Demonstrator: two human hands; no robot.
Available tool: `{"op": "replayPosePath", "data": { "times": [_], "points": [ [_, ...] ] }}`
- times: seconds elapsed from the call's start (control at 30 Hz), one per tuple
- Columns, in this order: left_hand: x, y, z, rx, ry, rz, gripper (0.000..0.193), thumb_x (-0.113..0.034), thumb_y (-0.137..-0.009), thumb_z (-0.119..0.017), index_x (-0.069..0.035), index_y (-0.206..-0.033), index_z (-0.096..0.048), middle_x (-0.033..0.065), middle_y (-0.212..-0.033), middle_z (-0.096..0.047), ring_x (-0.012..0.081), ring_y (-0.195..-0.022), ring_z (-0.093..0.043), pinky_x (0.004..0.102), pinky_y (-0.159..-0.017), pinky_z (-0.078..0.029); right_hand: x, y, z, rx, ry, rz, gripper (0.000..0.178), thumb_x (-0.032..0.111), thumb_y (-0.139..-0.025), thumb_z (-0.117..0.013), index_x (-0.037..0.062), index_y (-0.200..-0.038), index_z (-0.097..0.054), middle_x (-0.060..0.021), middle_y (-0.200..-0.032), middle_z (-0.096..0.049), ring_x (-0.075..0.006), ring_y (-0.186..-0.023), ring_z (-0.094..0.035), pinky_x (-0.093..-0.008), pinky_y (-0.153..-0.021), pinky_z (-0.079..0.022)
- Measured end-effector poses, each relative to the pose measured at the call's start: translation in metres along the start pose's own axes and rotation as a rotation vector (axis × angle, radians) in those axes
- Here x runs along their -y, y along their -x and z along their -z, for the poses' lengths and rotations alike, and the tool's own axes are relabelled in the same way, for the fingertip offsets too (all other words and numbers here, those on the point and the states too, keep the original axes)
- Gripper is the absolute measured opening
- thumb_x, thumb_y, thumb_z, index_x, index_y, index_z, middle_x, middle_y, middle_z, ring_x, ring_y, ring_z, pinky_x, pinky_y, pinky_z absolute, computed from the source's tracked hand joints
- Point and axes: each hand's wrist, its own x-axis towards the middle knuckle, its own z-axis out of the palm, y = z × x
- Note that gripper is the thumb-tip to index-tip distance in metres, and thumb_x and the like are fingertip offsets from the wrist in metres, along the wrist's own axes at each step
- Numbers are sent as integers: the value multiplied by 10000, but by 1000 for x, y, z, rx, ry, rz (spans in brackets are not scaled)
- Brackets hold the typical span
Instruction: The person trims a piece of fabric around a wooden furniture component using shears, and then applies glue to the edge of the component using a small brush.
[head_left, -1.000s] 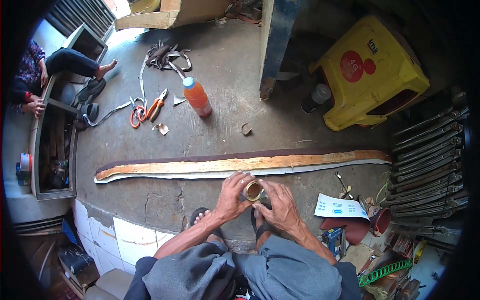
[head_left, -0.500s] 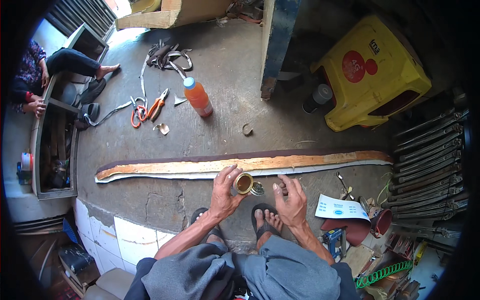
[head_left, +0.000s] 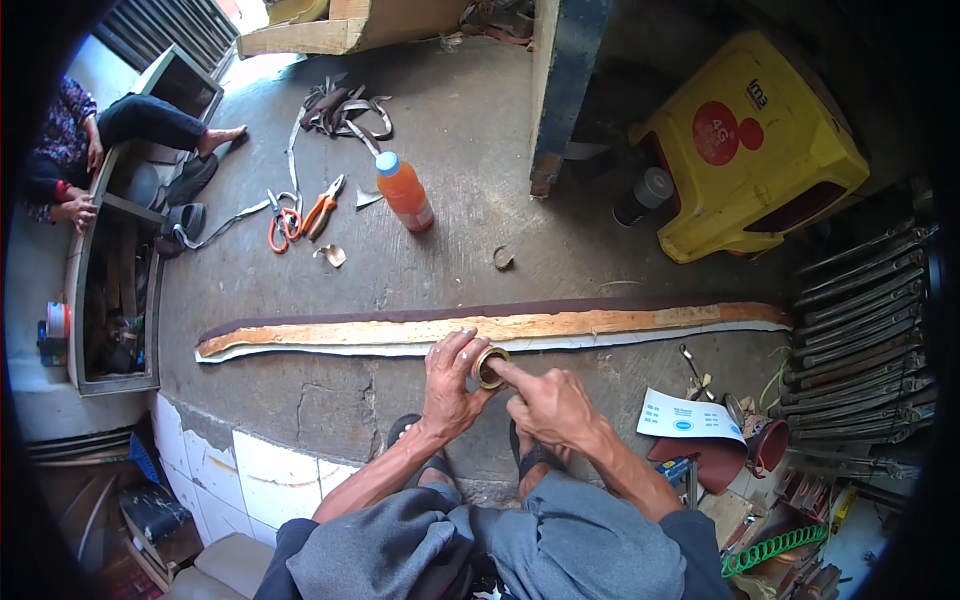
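Note:
My left hand (head_left: pixel 452 385) is closed round a small open round tin (head_left: pixel 491 367) with a gold-coloured rim and a dark inside. The index finger of my right hand (head_left: pixel 556 408) points out and reaches into the tin's mouth; its other fingers are curled, with no object visible in them. Just beyond both hands, a long wooden strip (head_left: pixel 400 331) lies across the floor, with dark cloth along its far side and white material along its near edge.
Beyond the strip stand an orange bottle (head_left: pixel 405 195), pliers (head_left: pixel 322 208) and scissors (head_left: pixel 284 225). A yellow stool (head_left: pixel 755 150) and dark can (head_left: pixel 642 197) are at far right. Metal bars (head_left: pixel 850 350) and a blue-handled tool (head_left: pixel 677 472) lie at right. Another person (head_left: pixel 75 150) sits far left.
My right hand has moved left and put its index finger into the tin. The round lid-like piece beside the tin is now out of sight. The tin has tilted a little.

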Motion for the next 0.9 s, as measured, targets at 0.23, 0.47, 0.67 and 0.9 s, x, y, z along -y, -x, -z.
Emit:
{"op": "replayPosePath", "data": {
  "times": [0.23,0.47,0.67,0.9],
  "points": [
    [6,-3,-3,0,56,108,795,-203,-626,-933,-98,-1325,-569,156,-1347,-578,367,-1275,-528,476,-1071,-408,-14,21,4,526,-963,-127,544,71,-888,-533,99,-1430,-549,1,-618,-561,-77,-497,-488,-264,-484,-440],
    [36,5,-28,356,350,260,822,-258,-651,-939,-65,-1352,-555,221,-1443,-536,381,-1425,-419,493,-1164,-348,-136,60,-30,-706,-1566,-482,609,69,-904,-482,113,-1510,-436,-28,-728,-559,-101,-470,-485,-293,-493,-500],
    [34,4,-29,556,183,307,887,-372,-684,-910,-35,-1407,-522,240,-1494,-486,390,-1475,-338,487,-1194,-301,-194,63,-46,-777,-1182,-716,683,69,-888,-469,190,-1556,-387,-21,-688,-544,-101,-451,-471,-288,-438,-488],
    [37,6,-28,517,223,373,876,-337,-685,-914,-17,-1403,-527,257,-1464,-511,389,-1462,-359,479,-1183,-328,-194,46,-102,-562,-501,-690,774,80,-877,-506,294,-1593,-305,-46,-619,-570,-118,-498,-550,-328,-477,-481]
  ]
}}
